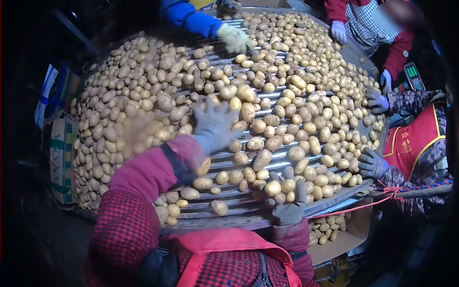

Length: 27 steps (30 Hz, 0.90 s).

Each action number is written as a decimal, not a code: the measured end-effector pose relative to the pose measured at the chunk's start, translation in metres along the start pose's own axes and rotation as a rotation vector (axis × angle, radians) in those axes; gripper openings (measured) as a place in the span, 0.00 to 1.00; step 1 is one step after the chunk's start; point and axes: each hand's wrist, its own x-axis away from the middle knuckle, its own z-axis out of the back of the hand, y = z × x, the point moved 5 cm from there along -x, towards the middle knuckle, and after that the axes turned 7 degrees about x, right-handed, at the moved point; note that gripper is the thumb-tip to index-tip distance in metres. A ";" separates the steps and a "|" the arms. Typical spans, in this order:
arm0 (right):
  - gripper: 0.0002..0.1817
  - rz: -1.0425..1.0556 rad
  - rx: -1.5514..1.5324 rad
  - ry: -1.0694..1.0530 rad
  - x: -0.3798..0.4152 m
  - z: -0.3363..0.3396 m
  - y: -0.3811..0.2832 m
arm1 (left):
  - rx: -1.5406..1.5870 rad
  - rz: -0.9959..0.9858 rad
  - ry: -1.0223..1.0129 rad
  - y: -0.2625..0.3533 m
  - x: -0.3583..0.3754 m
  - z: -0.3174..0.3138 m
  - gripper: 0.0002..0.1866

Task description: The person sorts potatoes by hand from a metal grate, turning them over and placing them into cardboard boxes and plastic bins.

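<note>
Left hand (214,126) is in a grey-blue work glove, fabric looks a bit fuzzy, fingers fanned wide, nothing in its grip. It's over the potatoes (246,93), but can't tell if it's actually touching any. Spuds are roundish to oval, yellow-tan, some smooth and some dusty brown, heaped across a slatted table whose shiny metal bars (198,207) show through the gaps.

Right hand (289,205) has a grey glove too, at the near edge, fingers apart and a little bent, with a few potatoes right up against them. Can't tell if it's really got hold of those, since they hide part of the fingers. Sleeves are pinkish, with red-and-black check up the left arm.

Around the table: a co-worker's pale knobbly glove (234,39) with a blue sleeve reaches in from the far side, another person in a checked apron (366,24) is at the far right, and one in camo with a red apron (413,141) has both gloves by the right rim. A red cord (342,209) runs past the near right corner, just above a cardboard box (351,234) with more potatoes in it. Printed carton (62,160) on the left, too.
</note>
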 end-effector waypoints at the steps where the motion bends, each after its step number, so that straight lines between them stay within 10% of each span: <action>1: 0.32 -0.003 0.004 0.001 0.002 0.003 0.005 | 0.004 0.004 0.000 0.012 0.011 -0.006 0.30; 3: 0.32 0.454 0.852 -0.067 0.003 -0.010 0.000 | 0.137 -0.203 0.187 0.037 0.020 -0.005 0.26; 6: 0.31 0.294 0.411 -0.122 0.001 -0.014 -0.005 | 0.605 -0.502 0.029 0.027 0.011 -0.005 0.25; 11: 0.29 0.130 0.369 0.143 0.001 0.004 -0.004 | 0.289 0.192 0.220 -0.122 -0.086 0.037 0.24; 17: 0.31 0.217 0.743 0.249 -0.003 0.007 -0.003 | 0.109 0.233 0.001 -0.204 -0.161 -0.025 0.24; 19: 0.33 0.078 0.453 0.255 -0.005 0.013 0.003 | 0.112 0.223 -0.069 -0.203 -0.168 -0.025 0.22; 21: 0.36 0.501 1.225 0.238 -0.003 0.000 -0.001 | 0.178 0.196 -0.098 -0.206 -0.162 -0.027 0.21; 27: 0.29 0.474 0.832 0.064 -0.001 0.003 -0.003 | 0.341 0.307 -0.067 -0.195 -0.125 -0.056 0.19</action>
